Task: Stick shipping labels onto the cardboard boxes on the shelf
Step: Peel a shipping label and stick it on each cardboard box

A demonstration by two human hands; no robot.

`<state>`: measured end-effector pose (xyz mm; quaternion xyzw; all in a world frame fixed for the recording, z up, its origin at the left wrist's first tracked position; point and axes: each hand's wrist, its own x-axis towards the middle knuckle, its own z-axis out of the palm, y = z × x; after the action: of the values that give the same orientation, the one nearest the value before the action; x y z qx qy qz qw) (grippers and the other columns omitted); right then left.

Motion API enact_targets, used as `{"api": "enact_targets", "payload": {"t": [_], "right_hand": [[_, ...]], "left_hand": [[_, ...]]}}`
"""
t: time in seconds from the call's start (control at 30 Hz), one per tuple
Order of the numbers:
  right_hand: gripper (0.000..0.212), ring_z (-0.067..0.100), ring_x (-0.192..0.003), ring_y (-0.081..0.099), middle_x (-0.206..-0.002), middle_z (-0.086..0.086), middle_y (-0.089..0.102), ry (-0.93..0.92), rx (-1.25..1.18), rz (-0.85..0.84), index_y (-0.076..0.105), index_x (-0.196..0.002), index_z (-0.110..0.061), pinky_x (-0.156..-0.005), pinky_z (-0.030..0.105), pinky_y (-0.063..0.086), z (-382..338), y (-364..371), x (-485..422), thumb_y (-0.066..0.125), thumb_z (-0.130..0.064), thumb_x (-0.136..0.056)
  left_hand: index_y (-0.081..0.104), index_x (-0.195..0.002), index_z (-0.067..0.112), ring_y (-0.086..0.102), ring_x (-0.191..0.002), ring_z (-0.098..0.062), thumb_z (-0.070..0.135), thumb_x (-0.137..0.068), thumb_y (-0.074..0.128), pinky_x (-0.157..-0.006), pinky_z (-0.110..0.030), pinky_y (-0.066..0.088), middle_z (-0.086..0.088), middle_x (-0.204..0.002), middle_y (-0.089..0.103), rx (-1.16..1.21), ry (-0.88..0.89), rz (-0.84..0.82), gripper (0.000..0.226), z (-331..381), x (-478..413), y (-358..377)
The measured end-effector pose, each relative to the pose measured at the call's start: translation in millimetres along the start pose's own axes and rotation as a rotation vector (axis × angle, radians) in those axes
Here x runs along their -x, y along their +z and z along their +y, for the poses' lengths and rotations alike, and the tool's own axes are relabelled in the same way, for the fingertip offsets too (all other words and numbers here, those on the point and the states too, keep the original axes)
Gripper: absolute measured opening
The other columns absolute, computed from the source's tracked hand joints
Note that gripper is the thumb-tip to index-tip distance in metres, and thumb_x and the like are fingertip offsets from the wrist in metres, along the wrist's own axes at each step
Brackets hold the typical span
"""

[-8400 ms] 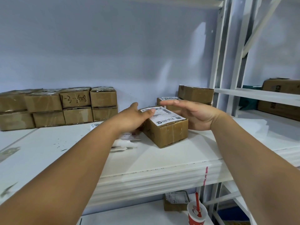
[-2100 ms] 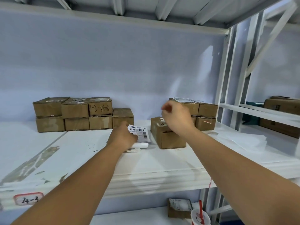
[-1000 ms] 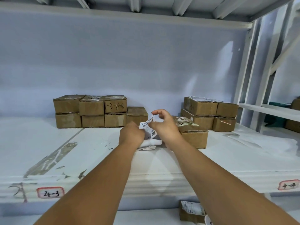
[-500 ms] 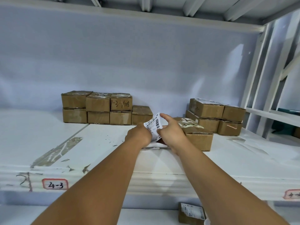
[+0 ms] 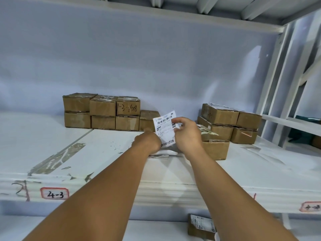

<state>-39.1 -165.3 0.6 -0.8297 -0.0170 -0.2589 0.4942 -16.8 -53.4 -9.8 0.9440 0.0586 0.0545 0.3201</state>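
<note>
Well left of the grip, plain boxes (image 5: 102, 112) wait in a stack. The left hand (image 5: 147, 142) sits low at the foot of the label (image 5: 164, 131) (its fingers are hidden, so its hold cannot be told). The label now stands higher and flatter than half a second ago, pinched at its right edge by the right hand (image 5: 188, 134). It looks peeled free, ready for the box (image 5: 216, 149) just right of the grip.

a red-edged tag (image 5: 54, 194) reads 4-3; a teal object (image 5: 301, 136) sits far right.
</note>
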Motion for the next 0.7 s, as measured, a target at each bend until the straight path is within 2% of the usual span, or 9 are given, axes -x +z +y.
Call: {"api": "enact_targets", "payload": {"t": [0.1, 0.2, 0.3, 0.37, 0.43, 0.53, 0.6, 0.67, 0.7], "right_hand": [[0.039, 0.019, -0.103, 0.063, -0.114, 0.002, 0.068, -0.074, -0.118, 0.077, 0.067, -0.109, -0.022, -0.086, 0.032, 0.051, -7.0, -2.0, 3.4, 0.044, 0.004, -0.091], [0.038, 0.021, -0.106, 0.062, -0.113, 0.002, 0.069, -0.141, -0.140, 0.117, 0.064, -0.114, -0.020, -0.091, 0.036, 0.049, -10.7, -0.5, 5.9, 0.044, 0.003, -0.092], [0.039, 0.024, -0.099, 0.063, -0.108, 0.004, 0.069, -0.125, -0.172, 0.141, 0.061, -0.115, -0.023, -0.084, 0.035, 0.050, -8.3, -0.9, 4.3, 0.044, 0.002, -0.091], [0.039, 0.024, -0.092, 0.065, -0.099, 0.001, 0.070, -0.105, -0.218, 0.143, 0.057, -0.116, -0.028, -0.081, 0.037, 0.052, -8.1, -1.9, 3.8, 0.044, 0.000, -0.092], [0.039, 0.019, -0.087, 0.067, -0.086, -0.009, 0.070, -0.094, -0.288, 0.130, 0.053, -0.113, -0.033, -0.079, 0.035, 0.054, -9.6, -3.2, 4.6, 0.045, -0.001, -0.093], [0.040, 0.009, -0.077, 0.069, -0.081, -0.014, 0.069, -0.072, -0.452, 0.078, 0.053, -0.114, -0.031, -0.070, 0.027, 0.054, -13.8, -5.4, 6.6, 0.045, 0.002, -0.093], [0.040, 0.007, -0.070, 0.069, -0.083, -0.008, 0.071, -0.040, -0.567, 0.037, 0.055, -0.113, -0.027, -0.062, 0.022, 0.053, -16.9, -7.2, 7.3, 0.045, 0.005, -0.091], [0.037, 0.010, -0.067, 0.069, -0.081, -0.006, 0.072, -0.004, -0.649, 0.006, 0.059, -0.108, -0.022, -0.057, 0.021, 0.052, -19.9, -9.4, 8.6, 0.046, 0.007, -0.090], [0.034, 0.012, -0.067, 0.069, -0.080, -0.004, 0.072, 0.019, -0.680, -0.006, 0.061, -0.105, -0.019, -0.057, 0.023, 0.053, -21.1, -9.9, 8.8, 0.046, 0.007, -0.089]], "left_hand": [[0.032, -0.132, 0.008, 0.049, -0.115, -0.032, 0.025, -0.089, 0.052, -0.085, -0.033, 0.040, -0.017, -0.124, 0.053, -0.017, 0.009, -0.003, 0.050, -2.1, 0.7, 1.0], [0.041, -0.126, 0.011, 0.049, -0.114, -0.032, 0.027, -0.089, 0.051, -0.092, -0.034, 0.041, -0.014, -0.124, 0.055, -0.023, 0.037, -0.017, 0.042, -4.0, -0.5, 1.7], [0.053, -0.118, 0.014, 0.053, -0.109, -0.028, 0.022, -0.089, 0.048, -0.088, -0.032, 0.043, -0.009, -0.119, 0.059, 0.149, 0.076, 0.058, 0.031, -5.1, 0.8, -1.2], [0.057, -0.114, 0.014, 0.054, -0.104, -0.026, 0.020, -0.093, 0.045, -0.081, -0.028, 0.040, -0.006, -0.117, 0.061, 0.299, 0.090, 0.177, 0.026, -5.2, 3.8, -6.2], [0.059, -0.105, 0.016, 0.054, -0.093, -0.023, 0.023, -0.096, 0.041, -0.076, -0.028, 0.038, -0.004, -0.107, 0.064, 0.338, 0.107, 0.336, 0.022, -4.6, 9.6, -11.6], [0.054, -0.087, 0.018, 0.055, -0.085, -0.026, 0.031, -0.100, 0.032, -0.087, -0.036, 0.039, -0.002, -0.085, 0.062, 0.276, 0.183, 0.541, 0.028, -2.8, 17.5, -16.0], [0.055, -0.090, 0.020, 0.055, -0.084, -0.022, 0.036, -0.100, 0.032, -0.095, -0.036, 0.031, 0.003, -0.082, 0.062, 0.340, 0.259, 0.581, 0.030, -0.7, 21.8, -17.2], [0.059, -0.106, 0.022, 0.061, -0.085, -0.017, 0.036, -0.097, 0.045, -0.094, -0.036, 0.040, 0.006, -0.089, 0.068, 0.496, 0.363, 0.561, 0.022, 1.4, 23.8, -18.6], [0.058, -0.112, 0.022, 0.063, -0.085, -0.016, 0.031, -0.094, 0.052, -0.087, -0.034, 0.046, 0.007, -0.092, 0.070, 0.557, 0.409, 0.542, 0.021, 2.4, 25.0, -19.3]]}}
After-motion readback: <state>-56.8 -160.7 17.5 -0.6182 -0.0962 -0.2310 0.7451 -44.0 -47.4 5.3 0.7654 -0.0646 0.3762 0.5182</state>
